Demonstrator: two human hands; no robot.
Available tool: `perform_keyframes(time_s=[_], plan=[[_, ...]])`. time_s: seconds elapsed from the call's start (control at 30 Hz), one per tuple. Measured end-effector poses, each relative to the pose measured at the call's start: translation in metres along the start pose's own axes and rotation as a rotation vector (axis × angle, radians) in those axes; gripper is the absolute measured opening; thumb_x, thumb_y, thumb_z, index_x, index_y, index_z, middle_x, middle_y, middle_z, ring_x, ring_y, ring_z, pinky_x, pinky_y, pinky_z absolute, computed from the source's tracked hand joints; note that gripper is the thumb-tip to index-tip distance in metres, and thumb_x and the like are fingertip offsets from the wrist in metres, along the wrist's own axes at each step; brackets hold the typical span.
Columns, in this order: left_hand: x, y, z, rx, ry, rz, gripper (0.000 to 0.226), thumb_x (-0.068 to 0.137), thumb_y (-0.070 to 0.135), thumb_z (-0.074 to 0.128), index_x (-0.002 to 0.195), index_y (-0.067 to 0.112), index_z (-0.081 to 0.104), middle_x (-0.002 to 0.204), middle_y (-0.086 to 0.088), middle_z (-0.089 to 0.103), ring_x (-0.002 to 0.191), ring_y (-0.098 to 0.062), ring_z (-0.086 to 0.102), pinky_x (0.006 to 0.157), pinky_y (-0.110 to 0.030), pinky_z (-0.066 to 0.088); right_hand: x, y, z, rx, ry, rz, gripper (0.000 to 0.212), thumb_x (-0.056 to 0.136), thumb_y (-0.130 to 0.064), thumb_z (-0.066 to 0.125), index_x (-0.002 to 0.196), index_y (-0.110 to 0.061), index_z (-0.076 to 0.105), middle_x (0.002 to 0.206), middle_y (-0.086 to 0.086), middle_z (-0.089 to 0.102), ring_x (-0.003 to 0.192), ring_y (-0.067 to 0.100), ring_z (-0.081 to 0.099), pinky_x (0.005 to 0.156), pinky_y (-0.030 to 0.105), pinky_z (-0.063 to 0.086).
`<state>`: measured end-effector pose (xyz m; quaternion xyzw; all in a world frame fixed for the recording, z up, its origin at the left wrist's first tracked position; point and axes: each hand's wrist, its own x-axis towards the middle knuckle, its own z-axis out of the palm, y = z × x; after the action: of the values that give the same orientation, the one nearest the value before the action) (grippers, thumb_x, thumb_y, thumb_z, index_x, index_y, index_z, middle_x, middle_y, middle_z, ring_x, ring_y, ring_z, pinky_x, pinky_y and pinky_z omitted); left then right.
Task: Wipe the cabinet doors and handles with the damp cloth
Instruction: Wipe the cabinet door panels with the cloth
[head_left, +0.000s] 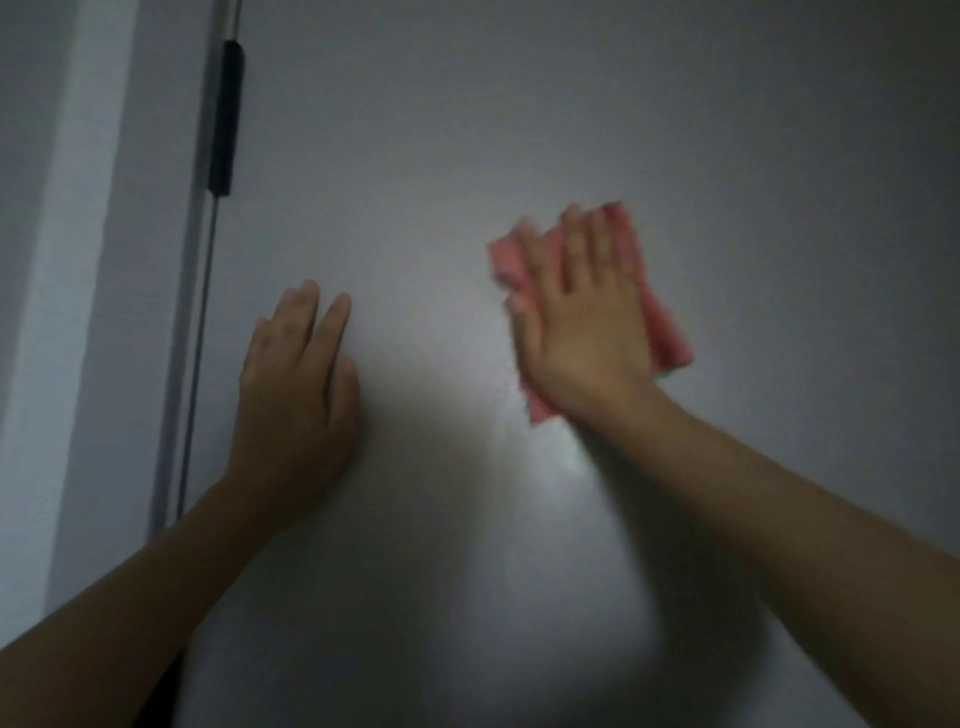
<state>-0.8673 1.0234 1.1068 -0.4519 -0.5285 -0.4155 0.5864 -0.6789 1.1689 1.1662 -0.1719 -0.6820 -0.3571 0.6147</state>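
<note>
Two bare hands lie flat on a grey cabinet door (519, 130). On the right hand (582, 332) the fingers (576, 249) are straight and spread, pressing a pink cloth (660, 312) against the door's right half; the cloth shows above, left of and right of the palm, blurred at its edges. On the left hand (296, 395) the fingers are straight and relaxed, resting bare on the panel, holding nothing, well apart from the cloth. Further left, a black handle (227, 117) sits on the door's metal edge strip (195, 291).
</note>
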Motion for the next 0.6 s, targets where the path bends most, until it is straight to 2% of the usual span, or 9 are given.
perform_keyframes(time_s=[0.1,0.2,0.27,0.33,0.4,0.43,0.47,0.53,0.6], plan=[[-0.008,-0.013,-0.007,0.024,0.005,0.009,0.053,0.093,0.024,0.032,0.139,0.001,0.043,0.147,-0.023,0.035,0.136,-0.036,0.032,0.114,-0.047,0.019,-0.081,-0.057,0.0,0.13,-0.147,-0.465,0.054,0.089,-0.039,0.044,0.14,-0.019,0.048,0.151,0.023,0.029,0.141,0.043,0.021,0.118,0.051,0.008],[-0.024,-0.025,-0.01,0.08,-0.006,0.005,0.052,0.093,0.022,0.036,0.142,0.005,0.039,0.149,-0.026,0.029,0.139,-0.038,0.026,0.115,-0.046,0.015,-0.116,-0.048,-0.013,0.179,-0.294,-0.753,0.049,0.093,-0.038,0.041,0.139,-0.021,0.05,0.152,0.014,0.031,0.144,0.034,0.02,0.118,0.048,0.012],[-0.029,-0.027,-0.01,0.093,-0.023,0.026,0.054,0.093,0.021,0.037,0.144,0.005,0.035,0.151,-0.024,0.027,0.141,-0.037,0.023,0.117,-0.044,0.011,-0.085,-0.032,-0.01,0.128,-0.226,-0.713,0.051,0.096,-0.035,0.036,0.142,-0.015,0.044,0.15,0.016,0.033,0.142,0.036,0.023,0.117,0.051,0.015],[-0.029,-0.029,-0.01,0.074,-0.018,0.039,0.054,0.093,0.019,0.037,0.145,0.006,0.033,0.152,-0.022,0.025,0.142,-0.034,0.02,0.118,-0.043,0.009,-0.036,-0.032,-0.004,0.061,-0.104,-0.458,0.053,0.099,-0.035,0.03,0.147,-0.013,0.033,0.152,0.018,0.03,0.143,0.036,0.022,0.119,0.049,0.01],[-0.03,-0.032,-0.009,0.022,-0.008,0.038,0.053,0.094,0.017,0.036,0.145,0.006,0.033,0.152,-0.021,0.025,0.143,-0.033,0.019,0.118,-0.042,0.008,-0.003,-0.055,0.005,0.038,-0.022,-0.118,0.056,0.1,-0.038,0.027,0.151,-0.014,0.024,0.155,0.016,0.023,0.145,0.033,0.015,0.12,0.044,0.004],[-0.03,-0.033,-0.01,-0.008,-0.001,0.03,0.052,0.093,0.016,0.035,0.145,0.005,0.034,0.152,-0.02,0.026,0.143,-0.032,0.02,0.118,-0.041,0.008,-0.001,-0.074,0.009,0.042,-0.011,-0.038,0.057,0.099,-0.038,0.028,0.151,-0.013,0.024,0.156,0.016,0.022,0.145,0.034,0.015,0.119,0.045,0.004],[-0.031,-0.033,-0.01,-0.03,0.007,0.024,0.052,0.093,0.015,0.033,0.144,0.004,0.035,0.152,-0.02,0.027,0.142,-0.032,0.021,0.118,-0.04,0.009,-0.008,-0.091,0.011,0.045,-0.02,-0.056,0.058,0.098,-0.037,0.03,0.15,-0.01,0.026,0.155,0.018,0.024,0.144,0.037,0.017,0.119,0.047,0.005],[-0.029,-0.033,-0.011,-0.047,0.014,0.022,0.052,0.093,0.016,0.032,0.143,0.002,0.036,0.151,-0.02,0.028,0.142,-0.031,0.022,0.118,-0.038,0.009,-0.055,-0.112,0.014,0.053,-0.11,-0.34,0.058,0.095,-0.036,0.036,0.146,-0.009,0.034,0.151,0.02,0.03,0.142,0.041,0.02,0.118,0.051,0.008],[-0.03,-0.034,-0.012,-0.022,0.005,0.03,0.054,0.092,0.016,0.035,0.144,0.002,0.035,0.151,-0.02,0.028,0.142,-0.033,0.022,0.118,-0.04,0.009,-0.118,-0.113,0.004,0.114,-0.244,-0.616,0.055,0.094,-0.037,0.039,0.144,-0.012,0.04,0.151,0.016,0.034,0.142,0.037,0.021,0.118,0.049,0.009]])
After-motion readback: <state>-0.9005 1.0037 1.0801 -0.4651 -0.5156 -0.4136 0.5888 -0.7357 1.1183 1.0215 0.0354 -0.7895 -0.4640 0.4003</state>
